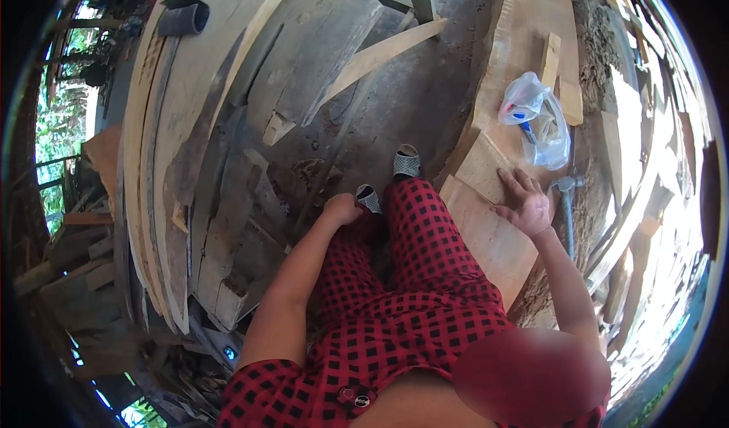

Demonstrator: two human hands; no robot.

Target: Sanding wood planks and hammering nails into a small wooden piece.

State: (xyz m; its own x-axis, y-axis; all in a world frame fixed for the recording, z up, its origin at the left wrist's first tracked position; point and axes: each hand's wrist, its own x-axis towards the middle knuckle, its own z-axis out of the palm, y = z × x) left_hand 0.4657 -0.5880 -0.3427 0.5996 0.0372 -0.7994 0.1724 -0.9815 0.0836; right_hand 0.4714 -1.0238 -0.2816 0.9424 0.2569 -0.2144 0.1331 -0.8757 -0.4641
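My right hand (525, 204) is open, its fingers spread on a small flat piece of wood (483, 168). That piece lies on a long, wide plank (493, 238) at my right side. My left hand (343, 209) is closed in a fist by my left knee. Its fingertips are turned out of sight, so I cannot tell whether anything is in them. Just beyond my right hand sits a clear plastic bag (548, 136) with something blue inside. A hammer (568, 193) with a metal head rests beside the plank, right of my right hand.
Long rough boards (163, 162) are stacked on the left, with a dark curved tube-like piece (184, 20) on top. A narrow wood strip (550, 60) lies on the plank past the bag. Ahead, a slanting board (380, 56) rises over the dusty floor (421, 94). Scrap wood (83, 269) is piled far left.
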